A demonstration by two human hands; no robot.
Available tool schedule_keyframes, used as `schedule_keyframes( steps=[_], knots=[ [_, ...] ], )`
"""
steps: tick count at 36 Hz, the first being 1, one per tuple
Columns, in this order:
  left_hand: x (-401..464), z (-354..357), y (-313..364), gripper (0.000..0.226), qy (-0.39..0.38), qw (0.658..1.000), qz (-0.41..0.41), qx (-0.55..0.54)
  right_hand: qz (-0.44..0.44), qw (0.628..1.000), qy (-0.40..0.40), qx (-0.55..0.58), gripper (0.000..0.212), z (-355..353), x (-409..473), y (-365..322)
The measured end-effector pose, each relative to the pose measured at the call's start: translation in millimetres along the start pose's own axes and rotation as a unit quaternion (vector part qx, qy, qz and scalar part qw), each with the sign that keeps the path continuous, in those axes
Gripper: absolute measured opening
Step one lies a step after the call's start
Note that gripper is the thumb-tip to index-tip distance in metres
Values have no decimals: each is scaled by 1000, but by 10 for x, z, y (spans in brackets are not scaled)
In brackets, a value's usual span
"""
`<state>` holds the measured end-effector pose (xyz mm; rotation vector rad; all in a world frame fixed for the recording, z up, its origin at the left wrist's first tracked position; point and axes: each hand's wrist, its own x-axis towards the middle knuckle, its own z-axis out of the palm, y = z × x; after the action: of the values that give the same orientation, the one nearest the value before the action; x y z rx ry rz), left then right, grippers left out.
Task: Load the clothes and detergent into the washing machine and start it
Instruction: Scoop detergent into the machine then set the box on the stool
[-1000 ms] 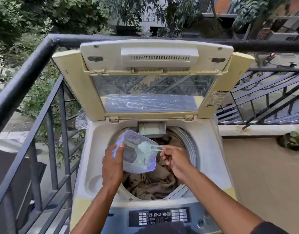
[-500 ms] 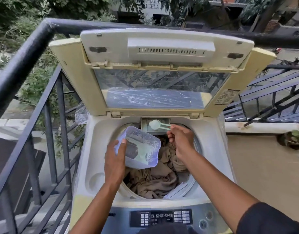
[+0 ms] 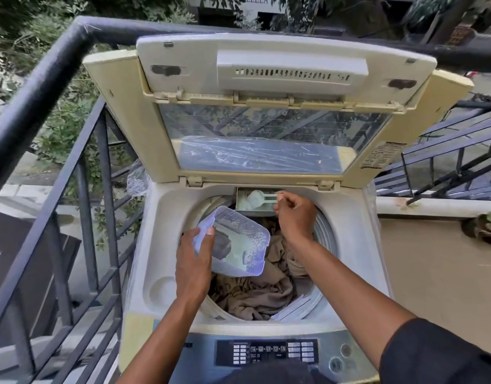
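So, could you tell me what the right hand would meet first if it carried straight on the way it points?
Most likely the detergent tray at the tub's back rim, since the right hand already holds the scoop over it, though depth is unclear.

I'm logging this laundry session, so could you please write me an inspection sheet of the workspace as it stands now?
Surface: washing machine top, lid raised and propped open.
Job's things: brown clothes in the drum; clear detergent tub held tilted over them; white scoop at the detergent tray behind the drum; control panel at the near edge.
Clutter: crumpled clear plastic behind the machine's left side.
Hands: left hand holds the tub; right hand pinches the scoop's handle in its fingers.
Cables: nothing seen.
Surroundings: black balcony railing, trees beyond, potted plant at right.
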<state>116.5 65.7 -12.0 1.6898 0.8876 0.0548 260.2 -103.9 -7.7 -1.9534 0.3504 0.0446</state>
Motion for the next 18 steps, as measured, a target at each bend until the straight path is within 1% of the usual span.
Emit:
schedule_keyframes(
  steps=[2, 5, 6, 9, 10, 14, 18],
  knots=[
    [-20, -1, 25, 73, -3, 1000, 6, -4, -6, 1000, 6, 0, 21, -59, 6, 9],
    [-35, -8, 50, 52, -5, 1000, 13, -2, -16, 1000, 16, -9, 17, -128, 6, 24],
    [-27, -3, 45, 53, -5, 1000, 15, -1, -21, 999, 18, -16, 17, -152, 6, 29],
    [23, -1, -14, 73, 2, 1000, 13, 11, -48, 997, 31, -53, 17, -232, 8, 30],
    [38, 0, -34, 74, 2, 1000, 13, 13, -56, 996, 34, -62, 16, -254, 10, 33],
    [35, 9, -32, 61, -3, 1000, 17, 6, -78, 993, 41, -81, 15, -313, 18, 23],
    [16, 21, -8, 40, -1, 1000, 24, 5, -105, 990, 40, -90, 17, -358, 10, -6]
  ],
)
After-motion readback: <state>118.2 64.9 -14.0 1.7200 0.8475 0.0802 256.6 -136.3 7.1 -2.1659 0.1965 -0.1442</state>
